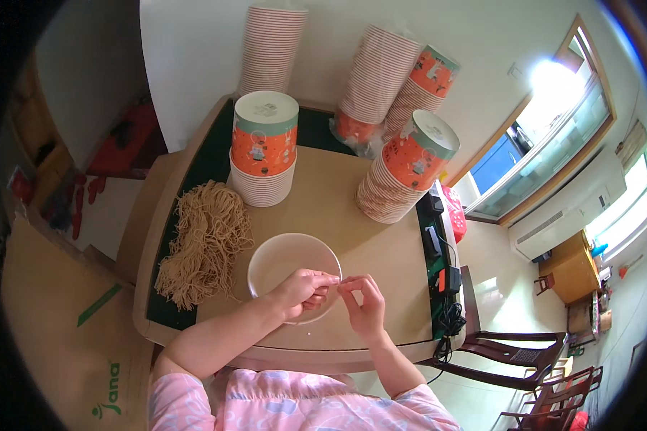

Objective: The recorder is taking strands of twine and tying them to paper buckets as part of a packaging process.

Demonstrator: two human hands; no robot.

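My left hand is closed in a pinch over a white paper bucket, which stands on the table just in front of me. My right hand pinches too, at the bucket's right rim, its fingertips meeting those of the left. Whatever lies between the fingertips is too small to make out. To the left of the bucket lies a loose heap of beige string, and a thin strand trails from it toward the bucket. Both hands partly cover the bucket's near side and opening.
Upside-down stacks of orange and green paper buckets stand at the back left and back right. Behind them rise wrapped stacks of buckets. Power strips and cables line the right edge; a dark wooden chair stands beyond. At left is a cardboard box.
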